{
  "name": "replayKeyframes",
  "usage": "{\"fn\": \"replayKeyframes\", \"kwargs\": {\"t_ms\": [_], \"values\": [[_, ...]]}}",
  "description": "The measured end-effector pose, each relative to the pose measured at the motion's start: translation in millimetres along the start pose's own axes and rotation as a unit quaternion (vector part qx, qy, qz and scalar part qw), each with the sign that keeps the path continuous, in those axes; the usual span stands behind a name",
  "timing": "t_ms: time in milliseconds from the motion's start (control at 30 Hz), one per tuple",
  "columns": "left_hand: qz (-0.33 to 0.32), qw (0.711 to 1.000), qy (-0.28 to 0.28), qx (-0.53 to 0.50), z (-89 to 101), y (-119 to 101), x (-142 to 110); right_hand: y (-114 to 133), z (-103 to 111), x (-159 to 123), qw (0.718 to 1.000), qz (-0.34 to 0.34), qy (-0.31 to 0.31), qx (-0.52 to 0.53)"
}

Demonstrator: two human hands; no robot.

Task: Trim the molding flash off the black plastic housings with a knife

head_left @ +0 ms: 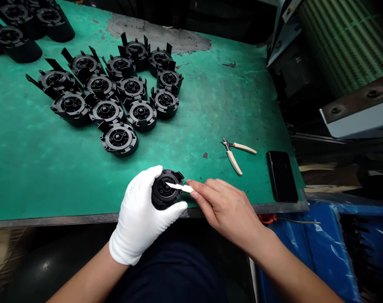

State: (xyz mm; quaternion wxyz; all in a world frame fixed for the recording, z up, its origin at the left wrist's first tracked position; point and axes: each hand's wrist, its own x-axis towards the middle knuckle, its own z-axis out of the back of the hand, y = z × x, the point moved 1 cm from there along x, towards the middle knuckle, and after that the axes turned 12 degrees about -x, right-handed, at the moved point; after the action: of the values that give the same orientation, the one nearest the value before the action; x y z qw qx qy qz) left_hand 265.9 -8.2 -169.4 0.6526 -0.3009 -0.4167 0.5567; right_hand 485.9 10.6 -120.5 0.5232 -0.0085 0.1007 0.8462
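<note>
My left hand, in a white glove, is closed around a round black plastic part near the table's front edge. The part's ribbed, circular face points up toward me. Bare and ungloved, my right hand grips a craft knife by its pale handle. The knife's blade lies over the face of the part, its tip near the centre; whether it touches cannot be made out. Several similar black parts stand in a cluster beyond my left hand, some with upright tabs.
Side cutters with cream handles lie open on the green table, beside a black phone at the right. Taller black cylinders stand at the far left. Machinery rises at the right, above a blue plastic-lined bin.
</note>
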Motion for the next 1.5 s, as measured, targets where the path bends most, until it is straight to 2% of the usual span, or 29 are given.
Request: {"fn": "replayKeyframes", "kwargs": {"t_ms": [233, 333, 467, 633, 867, 1000, 1100, 1233, 1367, 1500], "values": [[0.009, 1.000, -0.021, 0.013, -8.0, -2.3, -0.5, 2.3, -6.3, 11.9, 0.998, -0.033, -0.025, -0.046], [0.000, 0.999, -0.037, 0.009, -9.5, -3.0, -0.1, 2.7, -4.7, 12.7, 0.998, -0.038, -0.032, -0.030], [-0.015, 0.999, -0.044, 0.000, -8.9, -3.7, 0.2, -0.2, 3.5, -4.3, 0.999, -0.033, -0.028, 0.021], [-0.023, 0.999, -0.047, -0.006, -6.2, -7.8, 2.4, 1.0, 3.9, -29.2, 0.999, -0.010, 0.026, 0.019], [-0.018, 0.999, -0.036, 0.001, -8.2, -12.9, 5.9, 13.6, -3.4, -31.3, 0.994, -0.083, -0.023, -0.061], [-0.019, 0.999, -0.050, 0.003, -9.9, -10.6, 4.1, 14.6, -1.5, -33.6, 0.995, -0.094, -0.032, 0.012], [-0.013, 1.000, 0.006, -0.014, -3.3, -5.9, 4.8, 5.5, 2.3, -32.6, 0.993, -0.092, -0.031, 0.066], [-0.040, 0.992, 0.116, -0.018, 14.9, 0.9, 11.8, -11.4, 4.3, -26.2, 0.999, -0.033, 0.014, 0.026], [-0.039, 0.983, 0.180, -0.015, 30.4, 4.1, 24.7, -22.5, 4.9, -21.5, 0.999, 0.031, 0.025, 0.013], [-0.020, 0.972, 0.233, -0.011, 39.1, 3.7, 38.7, -22.9, 6.8, -15.0, 0.997, 0.070, 0.034, 0.002]]}}
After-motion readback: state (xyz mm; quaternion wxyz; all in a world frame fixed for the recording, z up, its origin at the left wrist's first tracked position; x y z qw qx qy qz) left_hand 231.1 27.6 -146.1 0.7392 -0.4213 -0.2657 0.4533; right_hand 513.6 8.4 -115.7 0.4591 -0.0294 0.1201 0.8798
